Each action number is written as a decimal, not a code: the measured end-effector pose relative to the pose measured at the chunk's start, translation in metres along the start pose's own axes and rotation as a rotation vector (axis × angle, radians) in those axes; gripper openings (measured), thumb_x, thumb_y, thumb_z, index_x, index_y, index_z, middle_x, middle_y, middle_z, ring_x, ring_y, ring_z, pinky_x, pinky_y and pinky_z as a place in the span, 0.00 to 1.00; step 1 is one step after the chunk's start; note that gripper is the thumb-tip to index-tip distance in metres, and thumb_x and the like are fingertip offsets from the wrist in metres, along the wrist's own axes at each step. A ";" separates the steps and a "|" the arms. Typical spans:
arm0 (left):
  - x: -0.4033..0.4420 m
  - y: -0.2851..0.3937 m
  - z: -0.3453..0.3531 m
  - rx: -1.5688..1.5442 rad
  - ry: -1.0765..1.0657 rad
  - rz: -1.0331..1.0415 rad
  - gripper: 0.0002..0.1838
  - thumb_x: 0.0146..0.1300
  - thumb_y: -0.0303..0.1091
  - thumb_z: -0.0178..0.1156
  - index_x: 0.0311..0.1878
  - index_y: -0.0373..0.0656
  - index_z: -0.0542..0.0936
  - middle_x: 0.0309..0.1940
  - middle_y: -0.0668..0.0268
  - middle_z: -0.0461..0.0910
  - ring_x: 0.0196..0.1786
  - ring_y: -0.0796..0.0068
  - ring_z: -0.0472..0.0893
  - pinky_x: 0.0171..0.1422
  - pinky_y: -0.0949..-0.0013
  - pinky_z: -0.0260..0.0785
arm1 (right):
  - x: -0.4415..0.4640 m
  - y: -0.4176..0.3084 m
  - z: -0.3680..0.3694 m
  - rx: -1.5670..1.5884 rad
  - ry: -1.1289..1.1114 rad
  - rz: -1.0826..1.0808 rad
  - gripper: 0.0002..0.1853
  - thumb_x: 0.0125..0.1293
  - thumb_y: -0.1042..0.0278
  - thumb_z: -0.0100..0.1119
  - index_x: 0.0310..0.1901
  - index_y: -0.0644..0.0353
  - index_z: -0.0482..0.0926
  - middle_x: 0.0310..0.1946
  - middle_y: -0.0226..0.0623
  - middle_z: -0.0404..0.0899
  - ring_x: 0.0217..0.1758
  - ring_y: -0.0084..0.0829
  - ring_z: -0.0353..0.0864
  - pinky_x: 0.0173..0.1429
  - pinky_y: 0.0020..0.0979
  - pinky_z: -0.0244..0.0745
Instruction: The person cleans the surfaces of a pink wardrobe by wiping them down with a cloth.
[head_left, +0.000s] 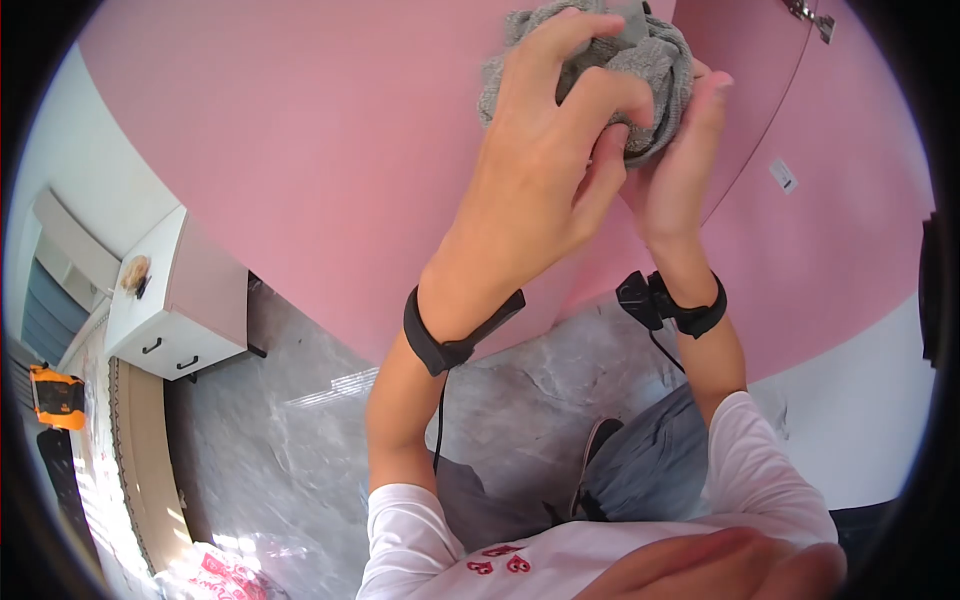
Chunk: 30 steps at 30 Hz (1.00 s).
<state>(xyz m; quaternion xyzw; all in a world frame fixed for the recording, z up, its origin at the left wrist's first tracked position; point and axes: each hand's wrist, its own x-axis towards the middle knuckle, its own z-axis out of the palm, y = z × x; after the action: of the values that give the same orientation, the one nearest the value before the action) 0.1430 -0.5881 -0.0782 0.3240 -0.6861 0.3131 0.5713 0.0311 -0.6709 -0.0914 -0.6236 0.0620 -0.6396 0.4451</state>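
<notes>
A bunched grey cloth (663, 75) with a towel-like texture is held up at the top of the view, in front of a pink panel. My left hand (535, 150) lies over the near left side of it, fingers curled into the folds and thumb pressed in. On the right, my right hand (683, 175) cups the cloth with its thumb up; most of its fingers are hidden behind the bundle. Black bands with cables circle both wrists.
Pink panels (300, 160) spread wide ahead, with a metal hinge (815, 20) and a small white label (783, 176) at right. A white drawer cabinet (180, 310) stands left, near an orange-and-black object (58, 397). Plastic packaging (225, 575) lies on the grey floor (270, 430).
</notes>
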 end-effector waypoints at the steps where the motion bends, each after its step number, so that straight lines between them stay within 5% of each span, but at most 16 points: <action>1: -0.002 0.002 -0.003 -0.033 -0.008 -0.023 0.15 0.66 0.22 0.61 0.56 0.40 0.85 0.68 0.51 0.76 0.61 0.51 0.81 0.55 0.59 0.77 | -0.002 -0.005 0.004 0.057 -0.007 0.033 0.37 0.84 0.33 0.28 0.68 0.61 0.69 0.60 0.36 0.77 0.64 0.30 0.75 0.70 0.35 0.69; 4: -0.004 -0.002 0.009 -0.233 0.188 -0.064 0.07 0.67 0.21 0.61 0.46 0.35 0.84 0.57 0.51 0.83 0.50 0.56 0.86 0.48 0.60 0.79 | 0.000 -0.006 -0.001 0.113 -0.053 0.065 0.41 0.81 0.27 0.26 0.70 0.60 0.65 0.63 0.37 0.75 0.68 0.33 0.72 0.73 0.38 0.66; 8: -0.005 -0.001 0.009 -0.233 0.169 -0.098 0.08 0.67 0.22 0.62 0.48 0.35 0.84 0.57 0.51 0.83 0.51 0.57 0.85 0.50 0.60 0.78 | -0.003 -0.020 0.004 0.072 -0.036 0.121 0.46 0.78 0.22 0.24 0.72 0.60 0.64 0.65 0.39 0.73 0.70 0.34 0.71 0.77 0.38 0.61; 10: -0.005 -0.001 0.010 -0.236 0.166 -0.107 0.08 0.67 0.22 0.62 0.48 0.35 0.84 0.57 0.51 0.83 0.51 0.57 0.85 0.51 0.60 0.78 | -0.004 -0.024 0.006 0.119 -0.025 0.170 0.49 0.75 0.17 0.21 0.68 0.60 0.68 0.62 0.34 0.73 0.66 0.29 0.72 0.69 0.34 0.67; 16: -0.003 0.004 0.018 -0.240 0.173 -0.123 0.09 0.68 0.24 0.63 0.50 0.35 0.84 0.57 0.50 0.82 0.53 0.58 0.84 0.54 0.59 0.77 | -0.007 -0.026 0.001 0.131 -0.072 0.170 0.49 0.77 0.21 0.24 0.76 0.62 0.60 0.68 0.40 0.72 0.72 0.36 0.71 0.77 0.36 0.62; 30: 0.003 0.010 0.019 -0.250 0.153 -0.169 0.12 0.68 0.27 0.66 0.54 0.35 0.83 0.57 0.49 0.81 0.57 0.60 0.82 0.61 0.57 0.76 | -0.009 -0.021 0.006 0.145 -0.046 0.112 0.42 0.81 0.28 0.28 0.73 0.61 0.66 0.64 0.37 0.76 0.67 0.30 0.75 0.73 0.33 0.67</action>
<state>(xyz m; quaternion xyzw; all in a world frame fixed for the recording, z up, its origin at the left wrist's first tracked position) 0.1231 -0.5975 -0.0784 0.2821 -0.6446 0.1998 0.6819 0.0243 -0.6500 -0.0838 -0.5999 0.0398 -0.6020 0.5256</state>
